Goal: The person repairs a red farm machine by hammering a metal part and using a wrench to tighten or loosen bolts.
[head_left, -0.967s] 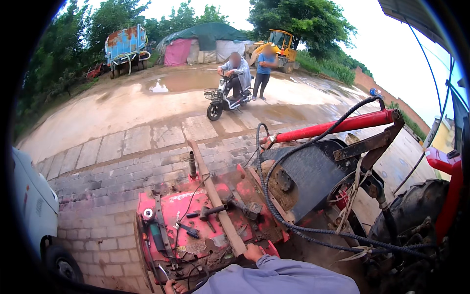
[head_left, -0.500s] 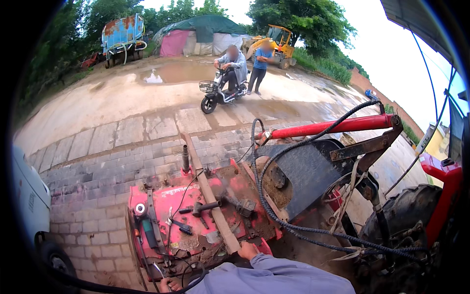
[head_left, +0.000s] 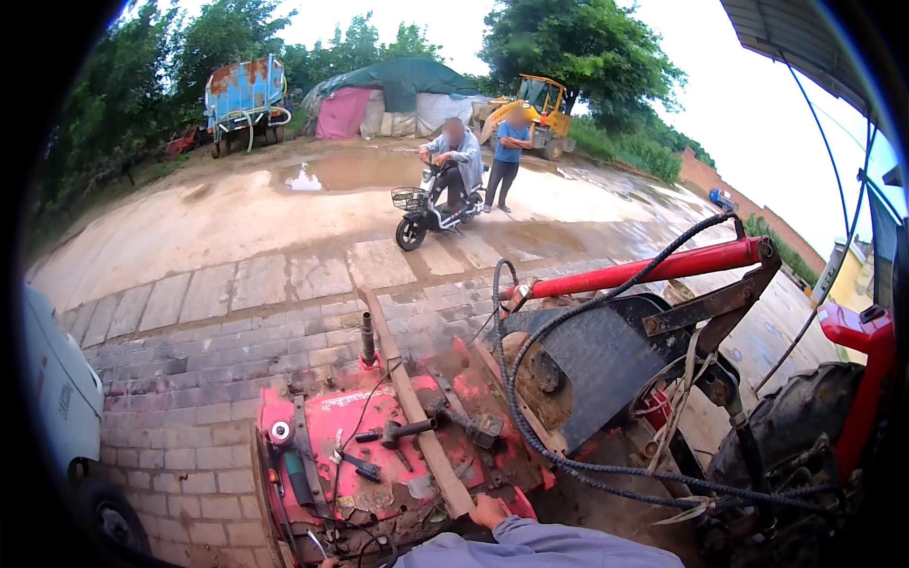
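At the bottom edge only a little of my left hand (head_left: pixel 329 562) shows, by the near left corner of a dirty red implement (head_left: pixel 346 393). From it sticks up a thin silver hand tool (head_left: pixel 316 542), its exact kind unclear. My right hand (head_left: pixel 490 511) is closed at the near end of a long flat brown bar (head_left: pixel 417 407), which slants across the implement. On the red top lie a hammer (head_left: pixel 393 433), an angle grinder (head_left: pixel 295 473) with a green body, and black-handled pliers (head_left: pixel 360 467). A rusty shaft with a square joint (head_left: pixel 485 431) lies right of the bar.
Black hoses (head_left: pixel 530 417) and a red lift arm (head_left: pixel 644 265) stand on the right beside a large tractor tyre (head_left: pixel 791 417). A pale vehicle (head_left: pixel 62 388) is at left. Beyond the paving, one person sits on a scooter (head_left: pixel 436 213); another person (head_left: pixel 507 156) stands with folded arms.
The view has shifted, so the scene sits slightly lower and further right. My left hand has sunk mostly out of the picture. My right hand stays at the bar's end.
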Demonstrator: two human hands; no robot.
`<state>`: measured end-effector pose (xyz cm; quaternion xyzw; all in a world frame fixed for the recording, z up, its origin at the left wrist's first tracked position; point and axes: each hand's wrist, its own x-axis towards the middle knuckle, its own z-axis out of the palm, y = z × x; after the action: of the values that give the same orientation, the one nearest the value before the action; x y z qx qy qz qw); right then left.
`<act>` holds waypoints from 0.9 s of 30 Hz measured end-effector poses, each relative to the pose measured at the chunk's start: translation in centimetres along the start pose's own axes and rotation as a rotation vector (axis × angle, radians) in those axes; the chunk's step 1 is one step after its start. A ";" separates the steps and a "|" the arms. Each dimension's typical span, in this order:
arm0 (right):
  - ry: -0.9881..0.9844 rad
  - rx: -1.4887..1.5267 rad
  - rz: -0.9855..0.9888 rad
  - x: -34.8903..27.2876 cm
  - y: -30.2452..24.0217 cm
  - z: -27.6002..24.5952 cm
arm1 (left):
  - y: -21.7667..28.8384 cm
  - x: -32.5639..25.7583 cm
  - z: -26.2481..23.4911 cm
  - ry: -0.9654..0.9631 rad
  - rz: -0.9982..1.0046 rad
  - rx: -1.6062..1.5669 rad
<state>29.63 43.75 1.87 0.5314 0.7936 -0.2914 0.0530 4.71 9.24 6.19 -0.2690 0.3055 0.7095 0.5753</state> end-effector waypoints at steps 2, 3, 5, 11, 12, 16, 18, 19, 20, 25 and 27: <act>0.007 0.001 -0.001 0.5 0.3 0.3 | -0.1 -0.1 -0.1 0.000 0.003 -0.002; 0.007 0.000 -0.001 0.4 0.6 0.4 | -0.3 -0.1 0.0 0.001 0.002 0.001; 0.008 0.002 0.009 0.0 1.2 0.9 | -0.3 -0.4 -0.3 0.004 -0.001 0.005; 0.000 0.016 0.029 0.1 0.7 1.3 | -0.8 -1.1 -1.8 0.026 0.016 -0.002; 0.006 0.038 0.019 0.8 1.1 1.3 | -1.0 -0.3 -1.9 -0.003 0.023 -0.017; 0.099 0.073 0.003 0.0 2.7 -0.8 | -3.0 -2.5 4.0 0.058 0.096 -0.035; 0.040 0.102 0.018 -0.2 -1.6 -2.3 | -1.9 -3.1 2.5 0.089 0.126 0.014; 0.030 0.129 0.024 -0.2 -2.2 -2.8 | -1.7 -2.5 1.4 -0.095 0.090 -0.082; 0.021 0.156 0.049 -0.4 -2.3 -3.2 | -1.1 -0.8 0.3 -0.183 0.034 0.024; 0.061 0.154 0.061 -2.3 -2.4 -4.0 | -2.6 -2.6 0.0 0.015 0.069 -0.114; 0.062 0.166 0.076 -2.2 -1.8 -3.9 | -2.7 -2.7 -0.2 0.022 0.052 -0.121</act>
<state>29.93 43.47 6.67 0.5725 0.7472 -0.3375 -0.0046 7.91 7.72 7.67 -0.3032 0.2753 0.7384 0.5357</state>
